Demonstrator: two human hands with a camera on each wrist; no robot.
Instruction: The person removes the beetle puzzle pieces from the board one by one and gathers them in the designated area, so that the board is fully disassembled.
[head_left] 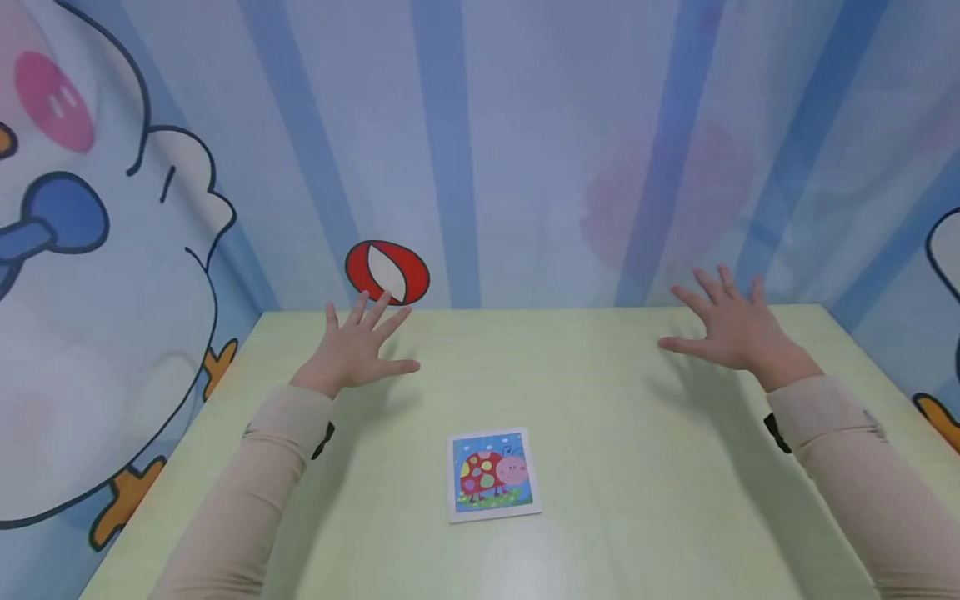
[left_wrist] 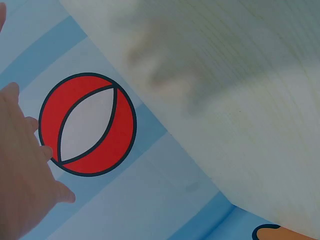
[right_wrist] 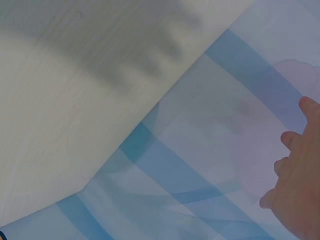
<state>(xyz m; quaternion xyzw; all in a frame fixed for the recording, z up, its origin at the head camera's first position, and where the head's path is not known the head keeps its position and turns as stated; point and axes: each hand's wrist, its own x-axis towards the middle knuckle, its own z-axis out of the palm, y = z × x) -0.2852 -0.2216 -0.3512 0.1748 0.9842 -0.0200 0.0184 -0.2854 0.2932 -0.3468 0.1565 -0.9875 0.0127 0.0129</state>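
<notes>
Both hands are raised over the far part of the table, fingers spread wide and holding nothing. In the head view the left hand (head_left: 351, 352) is at the left, its shadow falling on the tabletop beside it. Over on the right, the right hand (head_left: 733, 332) has its thumb pointing inward. A square picture puzzle (head_left: 493, 475) with a white border lies flat between the forearms, closer to the body; it shows a red ladybug with coloured spots on grass. Each wrist view catches part of its hand, the left (left_wrist: 25, 170) and the right (right_wrist: 300, 185).
The pale yellow-green table (head_left: 585, 400) ends at a blue striped cloth backdrop (head_left: 525, 150). Printed on the cloth are a red and white ball (head_left: 412, 267) and a large white cartoon figure (head_left: 97, 333) at the left. Beige sleeves (head_left: 240, 500) cover the forearms.
</notes>
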